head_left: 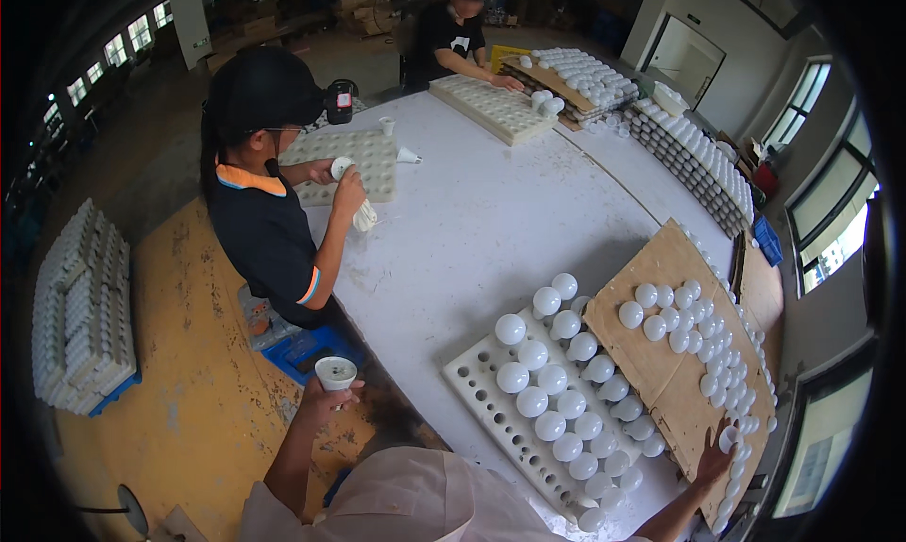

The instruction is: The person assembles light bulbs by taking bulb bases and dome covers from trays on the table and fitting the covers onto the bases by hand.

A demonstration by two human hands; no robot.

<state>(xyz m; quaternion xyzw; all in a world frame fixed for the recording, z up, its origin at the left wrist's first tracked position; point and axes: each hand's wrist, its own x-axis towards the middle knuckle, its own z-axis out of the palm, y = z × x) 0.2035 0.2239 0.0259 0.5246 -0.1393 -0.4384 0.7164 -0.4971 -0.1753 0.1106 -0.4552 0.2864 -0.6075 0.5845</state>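
Out over the floor at the left, my left hand [326, 400] is closed round a white cone-shaped lamp housing [336, 373], its wide round face turned up with small dark marks on it. Far to the right, my right hand [714, 459] has its fingers around a white round bulb cover [728, 438] at the edge of a cardboard sheet [634, 330]. Many similar white covers lie on that cardboard. Between my hands, a white foam tray [464, 372] holds rows of round white bulbs [552, 379]; several of its holes along the left side are bare.
A co-worker [264, 202] at the left handles a white lamp part beside another foam tray [363, 160]. A second person [448, 37] works at the far end by a tray [491, 108]. Stacked bulb trays [689, 164] line the far right; another stack [83, 306] stands on the left floor.
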